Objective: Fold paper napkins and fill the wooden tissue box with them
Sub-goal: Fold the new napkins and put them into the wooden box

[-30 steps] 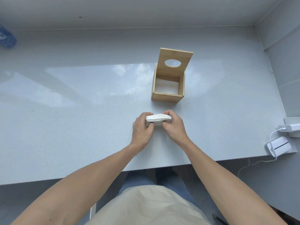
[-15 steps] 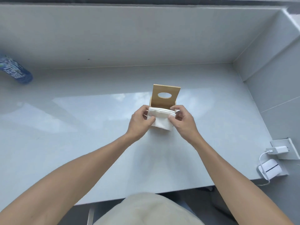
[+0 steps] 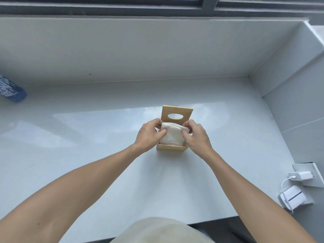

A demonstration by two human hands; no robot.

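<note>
A wooden tissue box (image 3: 171,148) stands in the middle of the grey counter with its lid (image 3: 177,115) swung up; the lid has an oval hole. A stack of folded white napkins (image 3: 173,135) stands on edge inside the box opening, its lower part down behind the front wall. My left hand (image 3: 149,135) grips the stack's left side and my right hand (image 3: 196,135) grips its right side, thumbs on the near face. The box's inner floor is hidden by the napkins.
A blue bottle (image 3: 12,91) lies at the far left by the back wall. A white charger (image 3: 300,176) in a wall socket and a small white device (image 3: 292,199) sit at the counter's right edge. Walls close the back and right sides.
Both hands lifted the napkin stack off the counter, carried it forward over the box and lowered it into the opening. The view also tilted up toward the window.
</note>
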